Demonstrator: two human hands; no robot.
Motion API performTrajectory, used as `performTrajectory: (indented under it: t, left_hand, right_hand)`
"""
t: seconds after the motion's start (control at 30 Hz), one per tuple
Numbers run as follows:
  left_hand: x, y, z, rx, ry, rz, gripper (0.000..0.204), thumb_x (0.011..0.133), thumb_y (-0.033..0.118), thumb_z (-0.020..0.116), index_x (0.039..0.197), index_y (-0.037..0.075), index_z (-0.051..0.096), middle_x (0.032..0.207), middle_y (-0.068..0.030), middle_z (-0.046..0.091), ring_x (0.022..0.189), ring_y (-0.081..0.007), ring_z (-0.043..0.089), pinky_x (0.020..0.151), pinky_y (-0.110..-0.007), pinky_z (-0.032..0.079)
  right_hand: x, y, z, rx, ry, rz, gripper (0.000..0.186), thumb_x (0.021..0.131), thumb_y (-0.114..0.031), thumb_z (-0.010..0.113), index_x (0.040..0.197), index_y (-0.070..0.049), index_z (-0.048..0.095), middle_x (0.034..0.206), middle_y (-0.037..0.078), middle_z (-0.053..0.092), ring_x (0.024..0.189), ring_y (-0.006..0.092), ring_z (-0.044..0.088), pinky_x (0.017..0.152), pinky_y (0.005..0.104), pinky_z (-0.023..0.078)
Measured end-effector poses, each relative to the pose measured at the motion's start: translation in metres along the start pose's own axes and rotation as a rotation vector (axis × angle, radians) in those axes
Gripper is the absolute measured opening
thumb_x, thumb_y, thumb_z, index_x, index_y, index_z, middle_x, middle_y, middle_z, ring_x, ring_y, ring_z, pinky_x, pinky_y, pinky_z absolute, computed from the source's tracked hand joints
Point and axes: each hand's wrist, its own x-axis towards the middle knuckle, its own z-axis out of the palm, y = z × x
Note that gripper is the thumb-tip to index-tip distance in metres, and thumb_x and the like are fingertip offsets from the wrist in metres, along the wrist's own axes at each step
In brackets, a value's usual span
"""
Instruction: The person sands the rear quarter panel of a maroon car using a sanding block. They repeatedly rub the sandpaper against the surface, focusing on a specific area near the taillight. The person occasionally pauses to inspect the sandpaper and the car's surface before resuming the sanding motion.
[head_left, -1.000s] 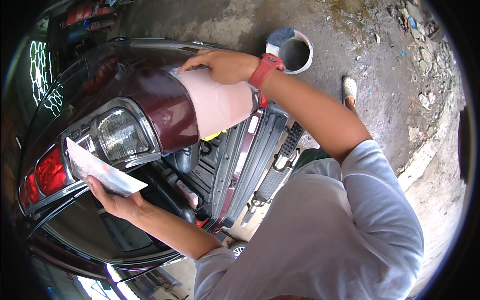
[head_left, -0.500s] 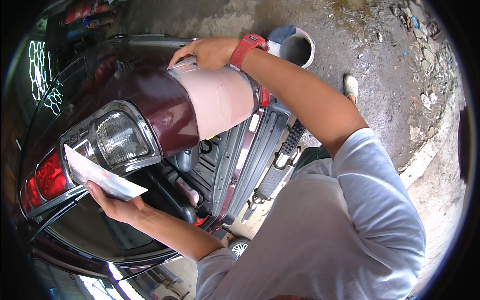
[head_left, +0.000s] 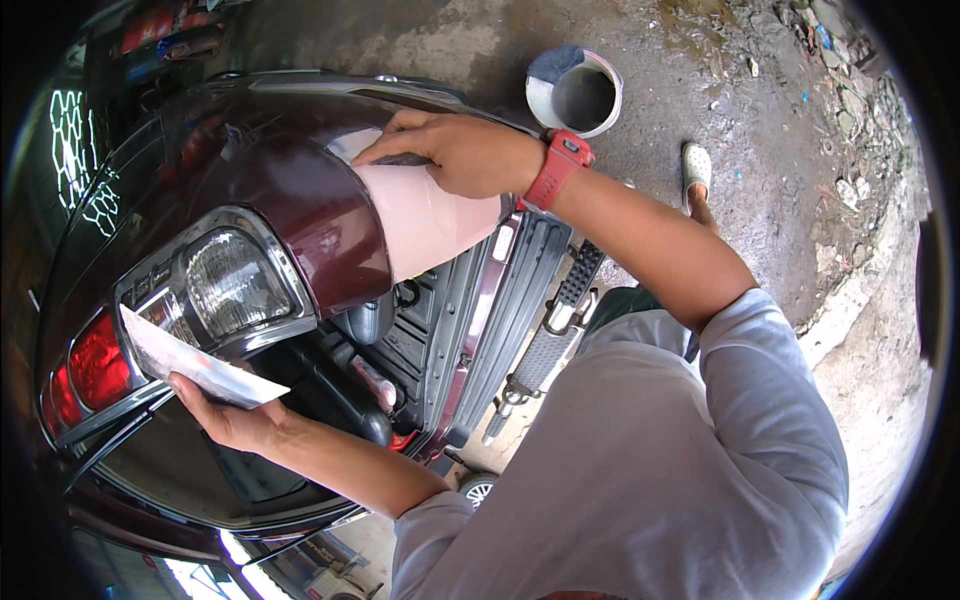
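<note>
My right hand (head_left: 455,152), with a red wristband, presses flat on a pink filler patch (head_left: 425,215) on the dark red rear corner of a car (head_left: 290,190). Something thin and grey shows under its fingers; I cannot tell what it is. My left hand (head_left: 232,420) holds a folded white sheet of paper (head_left: 190,362) just below the tail light (head_left: 215,285). The boot lid stands open beneath my arms.
A grey bucket (head_left: 577,92) stands on the stained concrete floor beyond the car. My foot in a pale slipper (head_left: 697,168) is to the right. A black step board (head_left: 548,340) runs along the car's rear. Stones and rubble line the right edge.
My right hand has slid across the pink patch toward the car's top edge. The left hand with the paper has stayed by the tail light.
</note>
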Motion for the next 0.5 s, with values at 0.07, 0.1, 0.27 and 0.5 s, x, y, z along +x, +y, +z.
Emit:
performTrajectory:
  t: [0.07, 0.1, 0.27, 0.5]
  left_hand:
    - [-0.001, 0.0, 0.003, -0.007, -0.011, -0.002, 0.05, 0.099, 0.024, 0.067, 0.137, -0.007, 0.056, 0.138, -0.0204, 0.056, 0.12, -0.0267, 0.061, 0.1, -0.039, 0.057]
    - [0.0, 0.0, 0.002, -0.006, -0.009, -0.003, 0.05, 0.099, 0.024, 0.067, 0.138, -0.007, 0.055, 0.139, -0.0204, 0.056, 0.121, -0.0271, 0.06, 0.102, -0.04, 0.055]
    - [-0.001, 0.001, 0.005, -0.046, -0.026, -0.021, 0.054, 0.1, 0.025, 0.066, 0.142, -0.007, 0.051, 0.142, -0.0207, 0.053, 0.128, -0.0289, 0.055, 0.113, -0.047, 0.044]
    - [-0.002, 0.001, 0.01, -0.038, 0.0, -0.013, 0.059, 0.101, 0.025, 0.064, 0.146, -0.008, 0.047, 0.147, -0.0221, 0.049, 0.135, -0.0307, 0.049, 0.117, -0.051, 0.038]
  right_hand:
    - [-0.012, -0.005, 0.008, -0.04, 0.056, 0.03, 0.073, 0.078, 0.014, 0.057, 0.139, -0.026, 0.063, 0.134, 0.009, 0.058, 0.12, 0.0333, 0.06, 0.101, 0.0398, 0.05]
    - [-0.017, -0.007, 0.013, -0.048, 0.088, 0.034, 0.073, 0.078, 0.014, 0.058, 0.139, -0.026, 0.063, 0.134, 0.009, 0.057, 0.12, 0.0337, 0.06, 0.1, 0.0401, 0.05]
    - [-0.04, -0.024, 0.036, -0.1, 0.235, 0.078, 0.077, 0.075, 0.013, 0.066, 0.141, -0.028, 0.062, 0.137, 0.01, 0.054, 0.121, 0.0351, 0.059, 0.101, 0.0414, 0.051]
    - [-0.056, -0.034, 0.06, -0.156, 0.36, 0.082, 0.069, 0.079, 0.003, 0.067, 0.141, -0.028, 0.062, 0.139, 0.014, 0.052, 0.128, 0.0409, 0.05, 0.11, 0.0495, 0.042]
